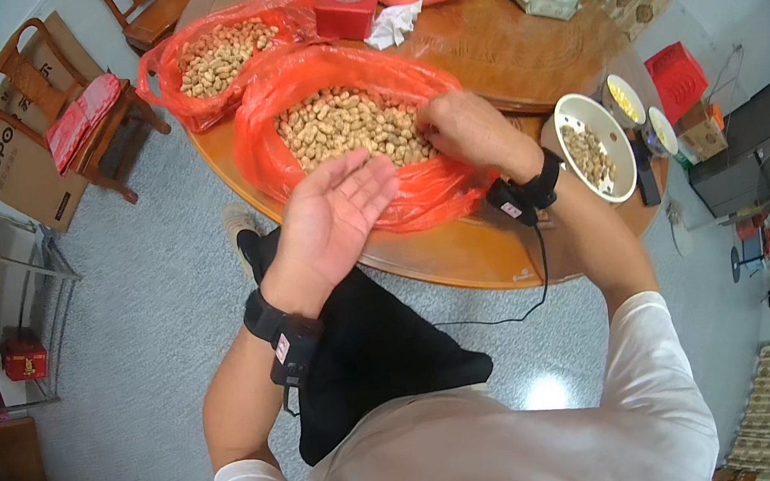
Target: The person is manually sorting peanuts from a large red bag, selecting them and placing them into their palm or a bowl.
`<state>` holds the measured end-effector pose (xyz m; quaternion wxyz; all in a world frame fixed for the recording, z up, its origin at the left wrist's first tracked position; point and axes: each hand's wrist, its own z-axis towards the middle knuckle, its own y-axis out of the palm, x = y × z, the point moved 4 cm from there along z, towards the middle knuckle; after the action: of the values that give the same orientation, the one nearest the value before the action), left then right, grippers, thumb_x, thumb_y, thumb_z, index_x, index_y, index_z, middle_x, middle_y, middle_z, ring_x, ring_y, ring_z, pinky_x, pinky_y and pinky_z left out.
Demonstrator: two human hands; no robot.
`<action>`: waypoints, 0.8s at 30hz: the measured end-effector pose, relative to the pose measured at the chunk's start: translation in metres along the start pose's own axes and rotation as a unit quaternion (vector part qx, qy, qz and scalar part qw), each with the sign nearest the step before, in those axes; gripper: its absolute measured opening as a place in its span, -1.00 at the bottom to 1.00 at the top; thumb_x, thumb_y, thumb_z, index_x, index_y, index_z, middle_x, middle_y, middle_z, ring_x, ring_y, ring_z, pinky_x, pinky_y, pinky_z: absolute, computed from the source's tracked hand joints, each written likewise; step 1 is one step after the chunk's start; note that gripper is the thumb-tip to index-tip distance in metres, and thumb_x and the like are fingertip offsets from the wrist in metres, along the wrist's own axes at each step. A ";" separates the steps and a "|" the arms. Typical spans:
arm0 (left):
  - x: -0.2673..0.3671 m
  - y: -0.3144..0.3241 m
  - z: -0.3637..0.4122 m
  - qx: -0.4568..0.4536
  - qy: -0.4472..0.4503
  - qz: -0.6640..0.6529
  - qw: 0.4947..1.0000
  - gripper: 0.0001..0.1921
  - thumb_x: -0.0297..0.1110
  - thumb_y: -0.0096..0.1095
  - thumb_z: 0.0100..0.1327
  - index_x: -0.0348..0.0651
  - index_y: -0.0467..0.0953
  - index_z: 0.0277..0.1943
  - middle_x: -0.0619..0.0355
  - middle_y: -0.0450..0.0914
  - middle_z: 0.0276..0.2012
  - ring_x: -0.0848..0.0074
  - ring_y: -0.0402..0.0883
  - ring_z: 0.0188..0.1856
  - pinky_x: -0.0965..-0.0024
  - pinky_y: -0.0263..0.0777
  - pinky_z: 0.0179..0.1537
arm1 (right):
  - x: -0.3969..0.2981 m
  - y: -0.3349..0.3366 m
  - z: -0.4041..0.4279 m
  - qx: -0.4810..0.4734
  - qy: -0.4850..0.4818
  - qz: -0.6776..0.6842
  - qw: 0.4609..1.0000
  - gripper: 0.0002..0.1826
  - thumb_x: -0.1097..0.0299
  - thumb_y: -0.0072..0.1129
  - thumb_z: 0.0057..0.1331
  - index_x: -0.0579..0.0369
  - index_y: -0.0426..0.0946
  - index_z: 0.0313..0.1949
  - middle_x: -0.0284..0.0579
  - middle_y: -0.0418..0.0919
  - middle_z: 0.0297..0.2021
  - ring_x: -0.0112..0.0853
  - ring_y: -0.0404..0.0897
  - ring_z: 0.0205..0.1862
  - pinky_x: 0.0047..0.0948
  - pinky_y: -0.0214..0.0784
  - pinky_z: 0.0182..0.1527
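A large red plastic bag (359, 65) of unshelled peanuts (346, 127) lies open on a round wooden table (448, 261). Palm up, my left hand (343, 213) is held at the bag's near edge, fingers apart and nothing visible in it. My right hand (461, 124) is over the right side of the peanuts, its fingers curled down; whether they hold a peanut cannot be told. To the right of it stands a white plastic basin (626, 148) with peanut shells or peanuts (589, 154) inside.
Behind on the left sits a second red bag (160, 87) of peanuts, beside a red box (347, 11) and crumpled tissue (395, 22). Two bowls (625, 100) (660, 131) with yellow contents and a dark phone-like object (645, 173) lie right of the basin. A black cable (494, 321) hangs from my right wrist device.
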<state>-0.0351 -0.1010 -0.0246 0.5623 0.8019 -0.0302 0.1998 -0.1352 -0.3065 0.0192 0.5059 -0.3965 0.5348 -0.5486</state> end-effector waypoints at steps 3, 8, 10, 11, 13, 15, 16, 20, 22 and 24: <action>-0.007 0.000 0.001 0.002 -0.007 0.004 1.000 -0.60 -0.28 -0.07 0.61 -0.47 0.39 0.27 -0.26 0.61 0.15 0.06 0.64 0.23 0.02 0.50 0.37 | -0.014 -0.012 0.003 0.031 0.023 0.029 0.999 -0.87 0.48 0.22 0.15 0.24 0.63 -0.31 0.25 0.68 -0.35 0.16 0.69 -0.24 0.06 0.56 -0.16; -0.009 -0.002 -0.002 -0.045 -0.051 -0.027 0.997 -0.58 -0.23 -0.09 0.64 -0.46 0.41 0.26 -0.26 0.63 0.13 0.09 0.66 0.21 0.01 0.50 0.37 | -0.067 -0.050 0.007 0.004 0.000 0.392 0.920 -0.66 0.29 0.40 0.27 0.25 0.68 -0.04 0.13 0.71 -0.37 -0.07 0.72 -0.29 -0.19 0.51 -0.23; -0.010 0.022 -0.011 0.004 -0.057 0.014 0.998 -0.63 -0.23 -0.06 0.64 -0.41 0.48 0.19 0.00 0.68 -0.14 0.37 0.71 -0.14 0.32 0.66 -0.03 | -0.059 -0.051 0.011 0.020 -0.012 0.318 0.948 -0.69 0.30 0.39 0.26 0.24 0.70 -0.07 0.12 0.72 -0.35 -0.06 0.73 -0.27 -0.17 0.52 -0.22; -0.010 0.011 -0.008 0.002 -0.066 0.016 0.998 -0.63 -0.23 -0.06 0.64 -0.41 0.48 0.19 0.00 0.68 -0.14 0.37 0.71 -0.14 0.32 0.66 -0.03 | -0.050 -0.051 0.014 0.034 -0.023 0.241 0.970 -0.71 0.32 0.39 0.26 0.24 0.71 -0.10 0.11 0.72 -0.34 -0.06 0.74 -0.24 -0.16 0.53 -0.21; -0.002 0.004 -0.013 -0.131 -0.118 -0.052 0.983 -0.68 -0.24 -0.02 0.63 -0.36 0.51 0.11 0.29 0.44 -0.44 0.65 0.40 -0.47 0.58 0.34 -0.49 | -0.039 -0.035 0.030 0.047 -0.015 0.145 0.988 -0.73 0.32 0.40 0.23 0.19 0.74 -0.13 0.12 0.73 -0.33 -0.02 0.75 -0.21 -0.10 0.55 -0.19; 0.001 -0.008 -0.023 0.001 -0.069 0.028 0.997 -0.74 -0.26 0.02 0.61 -0.28 0.55 0.02 0.38 0.16 -0.58 0.70 0.11 -0.61 0.59 -0.01 -0.63 | -0.034 -0.012 0.039 -0.054 -0.041 0.033 0.997 -0.78 0.39 0.41 0.19 0.18 0.72 -0.18 0.08 0.73 -0.31 0.01 0.71 -0.18 -0.08 0.53 -0.12; 0.002 -0.011 -0.027 0.003 -0.068 0.015 0.998 -0.75 -0.26 0.03 0.61 -0.27 0.56 0.00 0.38 0.16 -0.59 0.70 0.11 -0.62 0.59 -0.01 -0.64 | -0.030 -0.003 0.042 -0.051 -0.037 0.033 0.998 -0.78 0.39 0.41 0.19 0.18 0.72 -0.18 0.08 0.73 -0.31 0.01 0.71 -0.18 -0.08 0.53 -0.12; 0.007 -0.022 -0.035 0.022 -0.069 -0.021 0.997 -0.74 -0.25 0.04 0.60 -0.27 0.59 -0.05 0.38 0.18 -0.60 0.71 0.14 -0.65 0.59 -0.01 -0.65 | -0.034 0.012 0.047 -0.101 -0.061 0.008 0.993 -0.81 0.49 0.37 0.09 0.18 0.71 -0.25 0.06 0.72 -0.36 0.00 0.72 -0.20 -0.04 0.53 -0.14; 0.011 -0.026 -0.036 0.012 -0.069 -0.026 0.997 -0.73 -0.25 0.04 0.60 -0.28 0.59 -0.05 0.38 0.19 -0.60 0.70 0.14 -0.65 0.58 0.00 -0.65 | -0.036 0.012 0.048 -0.118 -0.071 0.018 0.990 -0.81 0.52 0.35 0.07 0.17 0.71 -0.27 0.06 0.72 -0.36 0.00 0.72 -0.21 -0.05 0.53 -0.14; 0.013 -0.025 -0.036 0.002 -0.071 -0.032 0.997 -0.72 -0.24 0.04 0.59 -0.29 0.59 -0.05 0.37 0.20 -0.60 0.70 0.14 -0.65 0.58 0.00 -0.64 | -0.036 0.012 0.048 -0.135 -0.071 0.055 0.987 -0.83 0.54 0.31 0.08 0.17 0.71 -0.29 0.05 0.72 -0.37 -0.01 0.71 -0.23 -0.06 0.52 -0.17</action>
<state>-0.0268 -0.0569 -0.0321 0.5635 0.8155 -0.0437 0.1244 -0.0810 -0.2794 0.0163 0.5138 -0.4687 0.5877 -0.4134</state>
